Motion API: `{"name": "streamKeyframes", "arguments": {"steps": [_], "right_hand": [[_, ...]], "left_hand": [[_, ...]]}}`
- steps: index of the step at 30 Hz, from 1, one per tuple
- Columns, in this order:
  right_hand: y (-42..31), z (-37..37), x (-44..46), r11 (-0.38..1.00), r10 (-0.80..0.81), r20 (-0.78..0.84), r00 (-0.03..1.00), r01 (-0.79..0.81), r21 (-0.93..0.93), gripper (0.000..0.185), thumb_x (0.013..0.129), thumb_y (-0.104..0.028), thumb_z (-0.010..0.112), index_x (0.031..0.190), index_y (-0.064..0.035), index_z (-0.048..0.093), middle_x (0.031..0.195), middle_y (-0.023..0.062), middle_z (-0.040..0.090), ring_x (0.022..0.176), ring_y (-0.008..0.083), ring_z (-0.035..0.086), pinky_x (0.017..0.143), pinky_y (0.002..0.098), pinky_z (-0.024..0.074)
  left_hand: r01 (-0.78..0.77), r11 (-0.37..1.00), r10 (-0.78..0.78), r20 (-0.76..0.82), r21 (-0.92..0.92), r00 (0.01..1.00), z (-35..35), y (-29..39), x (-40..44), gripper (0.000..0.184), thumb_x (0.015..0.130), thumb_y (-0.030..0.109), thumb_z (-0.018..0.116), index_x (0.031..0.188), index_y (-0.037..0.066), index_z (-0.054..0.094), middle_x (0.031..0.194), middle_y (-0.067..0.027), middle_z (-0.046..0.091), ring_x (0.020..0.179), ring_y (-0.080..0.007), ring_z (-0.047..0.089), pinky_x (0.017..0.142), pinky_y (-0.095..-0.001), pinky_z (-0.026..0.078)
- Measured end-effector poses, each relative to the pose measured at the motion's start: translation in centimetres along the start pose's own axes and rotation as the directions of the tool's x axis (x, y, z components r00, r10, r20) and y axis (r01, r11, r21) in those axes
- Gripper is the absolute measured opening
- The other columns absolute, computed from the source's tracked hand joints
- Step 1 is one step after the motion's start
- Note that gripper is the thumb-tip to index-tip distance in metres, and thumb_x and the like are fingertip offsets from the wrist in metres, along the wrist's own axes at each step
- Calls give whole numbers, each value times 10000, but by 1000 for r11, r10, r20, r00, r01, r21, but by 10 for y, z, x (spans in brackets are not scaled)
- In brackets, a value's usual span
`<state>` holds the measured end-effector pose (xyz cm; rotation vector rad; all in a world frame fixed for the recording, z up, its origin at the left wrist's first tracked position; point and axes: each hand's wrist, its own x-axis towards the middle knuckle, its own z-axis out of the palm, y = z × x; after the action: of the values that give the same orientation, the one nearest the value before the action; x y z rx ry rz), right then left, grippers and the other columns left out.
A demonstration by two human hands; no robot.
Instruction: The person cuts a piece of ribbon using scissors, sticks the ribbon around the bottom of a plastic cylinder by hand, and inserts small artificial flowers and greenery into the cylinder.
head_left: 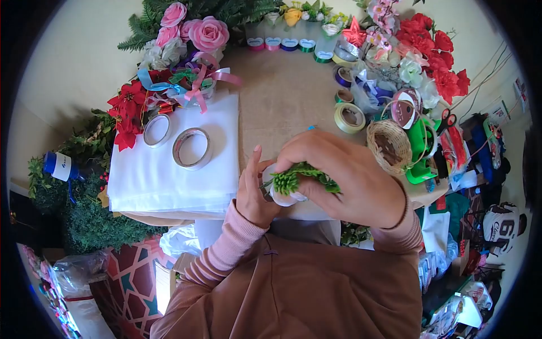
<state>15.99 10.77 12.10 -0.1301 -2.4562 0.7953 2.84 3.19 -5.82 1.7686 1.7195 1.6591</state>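
Near the front edge of the table, my right hand (350, 181) is closed on a sprig of green artificial foliage (287, 182), pinched between thumb and fingers. Just below the leaves shows a small white, rounded object (282, 198), perhaps a little pot; its shape is mostly hidden by the hands and the leaves. My left hand (254, 195) is wrapped round its left side, with one finger pointing up. Whether the sprig's lower end sits inside the white object cannot be seen.
White sheets (169, 183) lie at the left, with two tape rolls (192, 148) on top. To the right stand a wicker basket (388, 147), a green tape dispenser (419, 150) and more tape rolls. Artificial flowers (209, 35) and ribbon spools (289, 44) line the back.
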Motion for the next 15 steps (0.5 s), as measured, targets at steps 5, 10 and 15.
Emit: {"name": "streamKeyframes", "arguments": {"steps": [5, 10, 15], "right_hand": [[13, 1, 4, 999, 19, 72, 997, -22, 36, 317, 663, 56, 623, 950, -53, 546, 909, 76, 578, 833, 267, 578, 716, 338, 474], [23, -5, 7, 989, 8, 177, 984, -34, 147, 313, 693, 10, 604, 975, -53, 485, 891, 114, 535, 871, 312, 540, 745, 366, 439], [29, -10, 9, 990, -23, 207, 978, -6, 138, 310, 688, 18, 609, 969, -39, 490, 887, 115, 532, 842, 299, 546, 713, 368, 448]], "left_hand": [[81, 996, -83, 58, 31, 995, -11, 17, 1, 1026, 574, 96, 820, 1372, 2, 182, 998, -158, 582, 900, -281, 597, 768, -334, 498], [80, 996, -71, 196, -35, 978, -26, 26, 8, 1037, 569, 59, 805, 1380, 1, 162, 1047, -163, 553, 911, -282, 586, 784, -333, 491], [182, 980, -153, 289, -75, 945, -23, 10, -4, 1018, 571, 35, 786, 1377, -5, 166, 1100, -164, 539, 998, -286, 550, 837, -339, 467]]}}
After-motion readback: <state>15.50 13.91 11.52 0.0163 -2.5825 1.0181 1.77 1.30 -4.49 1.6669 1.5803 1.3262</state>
